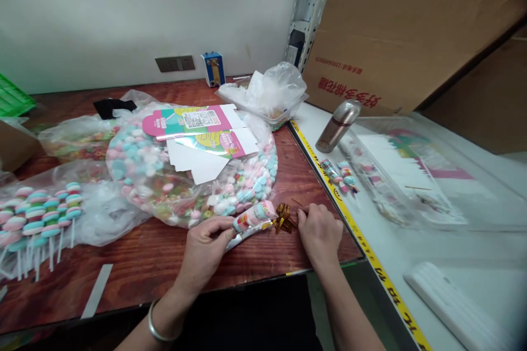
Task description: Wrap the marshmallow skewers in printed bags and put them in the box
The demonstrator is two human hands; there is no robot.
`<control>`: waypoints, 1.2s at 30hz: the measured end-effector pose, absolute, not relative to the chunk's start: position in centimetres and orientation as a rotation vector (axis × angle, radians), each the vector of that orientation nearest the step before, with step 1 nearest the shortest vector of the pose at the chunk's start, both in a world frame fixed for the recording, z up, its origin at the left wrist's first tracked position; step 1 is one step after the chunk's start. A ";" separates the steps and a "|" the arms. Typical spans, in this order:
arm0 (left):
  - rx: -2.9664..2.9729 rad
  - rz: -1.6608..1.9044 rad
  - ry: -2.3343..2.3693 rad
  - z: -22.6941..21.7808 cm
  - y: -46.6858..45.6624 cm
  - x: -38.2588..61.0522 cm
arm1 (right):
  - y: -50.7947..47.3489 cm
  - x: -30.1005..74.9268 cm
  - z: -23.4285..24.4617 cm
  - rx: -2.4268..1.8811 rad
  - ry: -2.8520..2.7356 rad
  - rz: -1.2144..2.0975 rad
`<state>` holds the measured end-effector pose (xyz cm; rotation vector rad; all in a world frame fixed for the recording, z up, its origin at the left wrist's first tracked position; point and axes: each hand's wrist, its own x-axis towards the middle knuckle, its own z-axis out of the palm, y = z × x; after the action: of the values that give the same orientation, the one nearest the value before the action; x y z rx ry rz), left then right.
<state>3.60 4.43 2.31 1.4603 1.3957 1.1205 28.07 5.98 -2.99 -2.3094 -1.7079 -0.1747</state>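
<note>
My left hand (208, 244) grips a small candy pack (255, 216) in clear wrapping, with pink, white, red and blue pieces inside. A gold, frilly gathered end (284, 218) sticks out of the pack's right side. Just right of that end, my right hand (320, 233) is closed, thumb against the bent fingers. A thin gold strip shows by its fingertips; whether they pinch it is hidden. Behind the hands lies a round tray (274, 167) of pastel candies under clear plastic, with flat printed cartons (201, 167) on top.
Marshmallow lollipops (49, 214) lie on plastic at left. On the white table at right are wrapped candy packs (348, 174), a metal flask (338, 126) and a clear bin (461, 225). A large cardboard box (403, 27) stands behind. A bag-filled tub (267, 93) sits at the back.
</note>
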 end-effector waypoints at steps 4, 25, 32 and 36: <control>1.691 1.146 1.410 1.8 4.5 3.9 | 6.6 27.6 -3.3 -2.342 -1.738 -0.285; 1.669 1.121 1.282 2.5 3.3 6.4 | 1.6 18.6 1.6 -1.551 -1.927 -0.456; 1.573 1.201 1.250 2.5 3.6 6.5 | 1.3 18.3 0.9 -1.491 -1.888 -0.356; 1.201 1.233 1.221 2.3 4.5 7.4 | 1.8 17.8 0.2 -1.456 -1.628 -0.053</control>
<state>7.44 4.49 2.29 1.2014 1.2211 1.2329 17.83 1.84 0.15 -1.4561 -1.6280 -0.0528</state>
